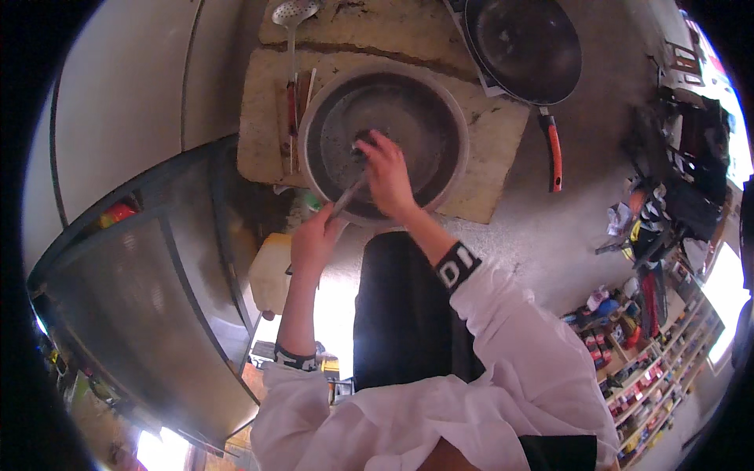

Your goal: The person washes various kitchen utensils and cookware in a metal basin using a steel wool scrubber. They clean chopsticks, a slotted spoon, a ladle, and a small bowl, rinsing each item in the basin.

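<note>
A wide metal basin point(462, 157) with water in it stands before me on a worn wooden board. At its near left rim my left hand point(311, 242) is closed round the handle of a long metal utensil point(351, 193), which slants up into the basin. My right hand point(386, 174) is over the basin, fingers bent round a small dark item point(364, 144) at the utensil's far end. Whether that is a scrubber or the utensil's head, I cannot tell. The fingers hide part of it.
Left of the basin lies a slotted skimmer point(295, 12) with a long handle. A black frying pan point(522, 49) with an orange-and-black handle is at the far right, overhanging the wooden board point(499, 149). A metal cabinet point(141, 290) is at left, stocked shelves point(652, 369) at right.
</note>
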### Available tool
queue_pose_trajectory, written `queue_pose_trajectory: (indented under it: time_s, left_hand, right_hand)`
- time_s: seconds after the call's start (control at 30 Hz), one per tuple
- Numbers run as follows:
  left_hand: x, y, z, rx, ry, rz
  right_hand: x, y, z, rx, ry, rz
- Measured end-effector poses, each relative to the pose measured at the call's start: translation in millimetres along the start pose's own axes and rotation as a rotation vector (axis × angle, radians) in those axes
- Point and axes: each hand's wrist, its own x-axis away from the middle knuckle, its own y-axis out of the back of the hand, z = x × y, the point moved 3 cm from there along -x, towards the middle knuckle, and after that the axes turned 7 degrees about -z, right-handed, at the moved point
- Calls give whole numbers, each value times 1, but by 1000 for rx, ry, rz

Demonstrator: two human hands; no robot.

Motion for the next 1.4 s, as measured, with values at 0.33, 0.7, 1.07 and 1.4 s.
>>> queue_pose_trajectory:
  time_s: [0.33, 0.7, 1.07, 1.4]
  left_hand:
    - [0, -1, -12, -282, -201, -202]
    - [6, -17, -6, -71, -323, -361]
    - [-44, -36, -72, 564, -191, -164]
    - [-108, 1, -107, 859, -230, -107]
  right_hand:
    - [-26, 2, 38, 344, -82, 105]
    - [-49, 38, -78, -332, -1246, 96]
    - [-60, 80, 0, -1494, -789, -127]
    - [-108, 66, 63, -975, -476, 317]
